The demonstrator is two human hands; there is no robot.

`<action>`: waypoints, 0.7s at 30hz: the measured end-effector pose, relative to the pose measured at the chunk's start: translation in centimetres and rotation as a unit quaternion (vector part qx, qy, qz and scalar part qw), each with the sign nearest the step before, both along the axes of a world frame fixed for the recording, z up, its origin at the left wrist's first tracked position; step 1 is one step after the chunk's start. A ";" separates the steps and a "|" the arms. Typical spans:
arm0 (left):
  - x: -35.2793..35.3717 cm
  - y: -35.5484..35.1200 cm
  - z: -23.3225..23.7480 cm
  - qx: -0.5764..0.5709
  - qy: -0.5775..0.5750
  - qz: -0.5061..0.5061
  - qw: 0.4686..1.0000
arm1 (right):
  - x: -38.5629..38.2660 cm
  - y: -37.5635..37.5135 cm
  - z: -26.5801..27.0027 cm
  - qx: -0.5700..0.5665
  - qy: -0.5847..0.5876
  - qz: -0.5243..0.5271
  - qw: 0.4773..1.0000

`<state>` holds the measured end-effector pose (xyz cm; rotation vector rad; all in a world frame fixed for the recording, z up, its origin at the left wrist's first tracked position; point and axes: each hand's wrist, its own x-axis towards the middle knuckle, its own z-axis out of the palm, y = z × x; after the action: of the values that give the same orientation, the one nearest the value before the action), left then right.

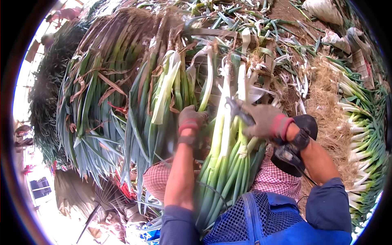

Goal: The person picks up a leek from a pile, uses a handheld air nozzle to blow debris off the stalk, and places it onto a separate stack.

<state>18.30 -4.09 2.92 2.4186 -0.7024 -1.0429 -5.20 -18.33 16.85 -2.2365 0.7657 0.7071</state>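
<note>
My left hand (pixel 192 118), in a brown glove with a red cuff, closes around a green onion (pixel 208 79) whose pale root end points up and away from me. My right hand (pixel 261 120), gloved the same way, grips a dark gun-like tool (pixel 241 112) with a short nozzle pointing left, close over the white stalks. Beneath it, a bunch of long green onions (pixel 222 143) lies across my lap, white ends away from me and green leaves toward me. My right fingers partly hide the tool's handle.
A big heap of untrimmed green onions (pixel 106 81) with dry brown leaves stands at left. Along the right runs a row of green onions (pixel 359 155) with root ends inward. Peeled leaf scraps (pixel 294 61) litter the ground ahead. A dark cable or hose (pixel 300 169) hangs by my right wrist.
</note>
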 end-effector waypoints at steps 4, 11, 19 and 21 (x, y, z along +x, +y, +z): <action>-0.3 -1.6 1.7 -0.038 0.018 0.001 0.999 | 0.0 -1.1 -3.2 -0.119 -0.108 -0.009 0.987; -6.3 -5.2 0.7 -0.019 -0.071 -0.131 0.989 | 2.5 -0.9 -1.0 -0.080 -0.097 -0.001 0.992; 3.4 -1.5 -1.4 -0.219 -0.160 -0.007 0.963 | 6.1 -0.7 -1.9 -0.022 -0.095 0.007 0.995; 7.2 -1.0 -2.2 -0.236 -0.289 0.034 0.927 | 6.7 -0.7 -2.6 -0.022 -0.103 0.013 0.994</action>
<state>25.46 -5.10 0.68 2.2765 -0.9191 -0.0763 1.51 -19.04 14.26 -2.3195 0.6578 0.4666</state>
